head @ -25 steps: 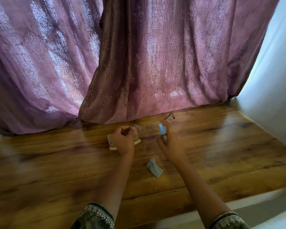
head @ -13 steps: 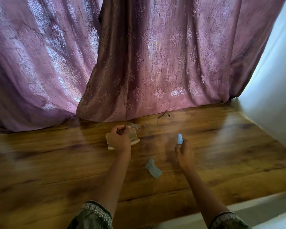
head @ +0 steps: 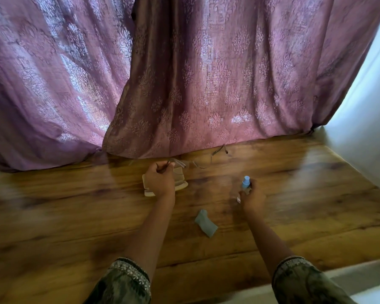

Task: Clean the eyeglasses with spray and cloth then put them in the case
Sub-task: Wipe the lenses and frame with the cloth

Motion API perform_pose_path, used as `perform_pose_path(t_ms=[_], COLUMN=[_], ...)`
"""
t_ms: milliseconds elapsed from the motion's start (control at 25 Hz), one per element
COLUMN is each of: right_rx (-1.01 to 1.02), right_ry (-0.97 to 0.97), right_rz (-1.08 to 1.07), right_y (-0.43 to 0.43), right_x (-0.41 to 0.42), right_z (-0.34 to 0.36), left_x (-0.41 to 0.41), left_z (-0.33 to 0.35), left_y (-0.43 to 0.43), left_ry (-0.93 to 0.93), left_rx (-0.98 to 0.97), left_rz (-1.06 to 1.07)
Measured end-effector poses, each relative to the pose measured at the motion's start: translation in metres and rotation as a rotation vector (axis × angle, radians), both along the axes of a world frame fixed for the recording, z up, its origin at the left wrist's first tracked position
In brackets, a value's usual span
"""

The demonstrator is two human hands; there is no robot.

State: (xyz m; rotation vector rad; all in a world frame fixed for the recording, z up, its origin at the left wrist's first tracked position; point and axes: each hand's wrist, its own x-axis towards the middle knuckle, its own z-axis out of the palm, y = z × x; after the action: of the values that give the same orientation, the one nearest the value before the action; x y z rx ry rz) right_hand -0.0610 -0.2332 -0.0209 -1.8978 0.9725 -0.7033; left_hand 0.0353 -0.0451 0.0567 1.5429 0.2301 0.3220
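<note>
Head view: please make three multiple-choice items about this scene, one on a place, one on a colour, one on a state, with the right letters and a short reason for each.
1. Where does the folded cloth lie?
A. on the wooden floor between the two forearms
B. inside the case
C. in the right hand

2. What colour is the cap of the spray bottle?
A. red
B. light blue
C. black

3. How are the eyeglasses held?
A. they lie untouched on the floor
B. the left hand grips one temple, arms unfolded
C. they are shut in the case

Answers:
1 A: the cloth rests on the floor, touched by neither hand.
2 B: the cap above the right hand is light blue.
3 B: the left hand pinches a temple above the case.
</note>
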Motion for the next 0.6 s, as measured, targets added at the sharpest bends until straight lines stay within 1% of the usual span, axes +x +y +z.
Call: perform_pose_path(t_ms=[160,320,360,440,520,600], right_rx=[-0.014,0.124,0.111,0.021,-0.063,-0.122], right_ry=[0.02,-0.05,-0.059,-0.038,-0.006,0.066], right_rz=[-0.038,-0.091,-0.119,-0.132,-0.069,0.021], right_y=[0.001,0.004,0.009,0.024,0.042,0.057], right_x=[-0.004,-0.008,-0.01,-0.018,-0.028,-0.033], right_z=[0.001,-0.001,-0.003,-0.01,-0.018,-0.022], left_x=[-0.001,-0.005,-0.006,-0.009,-0.012,-0.015], left_z=[-0.002,-0.002,-0.002,-0.004,-0.007,-0.008], left_y=[-0.001,0.0,0.0,0.001,0.003,0.004], left_ry=[0.026,0.058,0.072,0.084,0.077,0.07], left_rx=[-0.038,-0.1,-0.098,-0.085,-0.077,-0.088], left_rz=[-0.013,-0.022,-0.022,-0.025,-0.027,-0.027])
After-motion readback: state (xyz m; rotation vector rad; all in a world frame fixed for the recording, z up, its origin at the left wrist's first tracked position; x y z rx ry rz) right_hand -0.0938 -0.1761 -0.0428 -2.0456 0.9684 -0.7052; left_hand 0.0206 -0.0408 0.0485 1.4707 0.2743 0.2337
